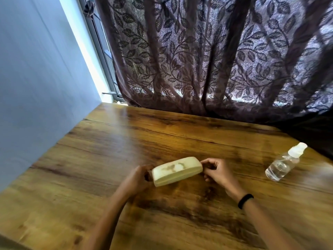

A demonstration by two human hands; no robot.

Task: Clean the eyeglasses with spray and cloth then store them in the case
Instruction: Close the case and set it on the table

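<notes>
Holding the case (177, 171) by its ends, with left hand (137, 179) and right hand (219, 171) fingers (210, 162) curled round it. A loose grip could drop it onto the table (126, 141).

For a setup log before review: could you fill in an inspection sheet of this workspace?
Surface: wooden table, glossy, dark grain.
Job's things: cream case, closed and blurred, held between both hands; unclear whether it rests on the table. Clear spray bottle stands to its right, apart from it. No other job item in view.
Clutter: nothing seen.
Hands: left hand grips the case's left end; right hand pinches its right end; black wristband on the right wrist.
Cables: nothing seen.
Surroundings: leaf-patterned curtain behind the table; pale wall on the left.
</notes>
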